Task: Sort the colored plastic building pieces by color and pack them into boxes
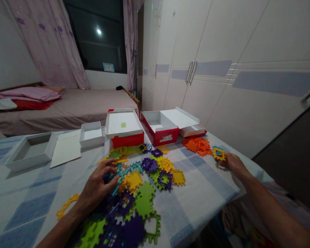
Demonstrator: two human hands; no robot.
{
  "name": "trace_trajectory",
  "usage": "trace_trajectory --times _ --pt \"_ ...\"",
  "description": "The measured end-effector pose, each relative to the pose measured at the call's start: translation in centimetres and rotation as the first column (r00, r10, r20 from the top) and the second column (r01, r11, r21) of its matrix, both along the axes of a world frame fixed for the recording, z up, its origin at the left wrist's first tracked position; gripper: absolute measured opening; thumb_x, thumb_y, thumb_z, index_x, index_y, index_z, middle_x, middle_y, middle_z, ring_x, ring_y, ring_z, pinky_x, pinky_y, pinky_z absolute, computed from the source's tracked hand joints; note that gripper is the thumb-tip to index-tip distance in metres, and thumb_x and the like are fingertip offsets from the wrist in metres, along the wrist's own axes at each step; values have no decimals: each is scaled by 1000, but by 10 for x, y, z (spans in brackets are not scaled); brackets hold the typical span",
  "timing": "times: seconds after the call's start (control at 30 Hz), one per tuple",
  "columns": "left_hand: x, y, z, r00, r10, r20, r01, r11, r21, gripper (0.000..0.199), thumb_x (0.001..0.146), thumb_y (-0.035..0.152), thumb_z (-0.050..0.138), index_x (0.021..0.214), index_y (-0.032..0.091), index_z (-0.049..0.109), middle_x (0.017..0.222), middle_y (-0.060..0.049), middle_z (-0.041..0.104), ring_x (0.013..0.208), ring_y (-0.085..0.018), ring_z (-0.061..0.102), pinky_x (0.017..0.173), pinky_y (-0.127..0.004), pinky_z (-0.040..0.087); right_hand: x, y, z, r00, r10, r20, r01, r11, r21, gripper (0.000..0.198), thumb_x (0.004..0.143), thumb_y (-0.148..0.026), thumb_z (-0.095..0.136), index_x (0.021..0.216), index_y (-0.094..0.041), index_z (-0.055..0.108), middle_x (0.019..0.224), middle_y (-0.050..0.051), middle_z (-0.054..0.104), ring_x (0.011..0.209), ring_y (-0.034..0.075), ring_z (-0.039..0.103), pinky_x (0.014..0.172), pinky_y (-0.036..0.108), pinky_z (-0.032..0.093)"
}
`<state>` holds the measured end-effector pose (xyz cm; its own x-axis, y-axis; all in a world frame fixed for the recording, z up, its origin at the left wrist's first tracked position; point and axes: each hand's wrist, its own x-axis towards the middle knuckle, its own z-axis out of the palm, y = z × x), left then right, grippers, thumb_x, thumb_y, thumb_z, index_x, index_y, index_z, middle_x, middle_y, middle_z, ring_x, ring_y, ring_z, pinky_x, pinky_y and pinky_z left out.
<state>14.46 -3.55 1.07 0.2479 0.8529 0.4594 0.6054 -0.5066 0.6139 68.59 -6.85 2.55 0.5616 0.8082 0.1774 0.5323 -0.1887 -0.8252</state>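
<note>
My left hand (99,181) rests over a heap of interlocking plastic gear pieces, its fingers apart and slightly curled. Near its fingertips lie a thin yellow piece (121,161) and several light blue pieces (136,167). A yellow solid piece (134,180) is to the right of its thumb. Out at the right edge of the table, my right hand (231,162) grips a yellow square gear frame (218,154), with a blue piece showing behind it. An orange pile of gear pieces (197,146) lies just left of that hand.
Behind the heap stand a red box with a white tray (124,125) and an open red box (166,136). White boxes (91,134) and a pale card (66,148) lie to the left. A checked cloth covers the table. A bed and white wardrobe are beyond.
</note>
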Motion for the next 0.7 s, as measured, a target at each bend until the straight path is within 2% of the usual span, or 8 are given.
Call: trace_trajectory --times 0.07,0.17,0.27,0.4,0.47,0.53,0.6,0.7 --pt "1 -1 2 1000 1 7 -1 1000 4 26 79 47 59 80 22 62 122 -7 58 111 -24 57 100 -43 45 -1 2 0 973 -32 -228 25 999 -31 27 82 -38 38 78 -20 57 75 11 68 63 21 65 59 35 55" --pt "2 -2 4 1000 12 6 -12 1000 7 25 79 46 59 80 21 61 122 -7 58 113 -25 56 100 -44 44 -19 2 6 935 -45 -352 43 999 -16 26 84 -40 41 80 -21 58 85 13 68 71 21 66 63 34 56" --pt "3 -4 6 1000 19 9 -19 1000 1 23 79 44 59 80 21 61 123 -8 57 114 -25 56 101 -44 44 -57 0 14 963 175 -207 -186 982 -32 34 84 -50 44 78 -22 61 89 13 69 84 24 65 69 34 55" --pt "6 -7 11 999 27 33 -27 1000 1 19 81 38 58 80 20 61 125 -8 55 115 -24 55 103 -44 42 -113 8 21 868 497 -7 -489 850 -197 52 84 -61 35 73 -19 62 80 9 68 76 22 63 68 35 53" --pt "7 -8 14 998 26 49 -26 1000 6 16 81 35 58 79 19 61 124 -8 55 114 -23 55 103 -43 42 -136 17 22 836 534 126 -506 839 -198 48 86 -57 35 73 -20 62 80 8 67 76 22 62 70 36 51" --pt "8 -9 15 997 31 68 -32 999 16 13 80 31 58 78 19 60 123 -8 55 112 -23 56 101 -41 43 -160 25 25 833 486 265 -469 874 -128 36 85 -50 40 80 -21 62 86 9 66 81 24 61 75 39 49" --pt "9 -10 15 996 46 71 -49 998 48 8 80 27 58 79 19 59 123 -8 55 111 -22 56 99 -41 44 -188 28 29 812 494 312 -504 862 -54 30 86 -44 44 89 -22 63 95 10 66 87 25 61 78 40 48" --pt "11 -13 16 998 56 32 -60 990 125 3 79 21 59 81 19 58 126 -9 54 115 -23 53 101 -42 43 -238 22 38 676 703 219 -708 703 -70 29 89 -43 44 100 -24 64 102 7 66 92 23 61 81 38 47"
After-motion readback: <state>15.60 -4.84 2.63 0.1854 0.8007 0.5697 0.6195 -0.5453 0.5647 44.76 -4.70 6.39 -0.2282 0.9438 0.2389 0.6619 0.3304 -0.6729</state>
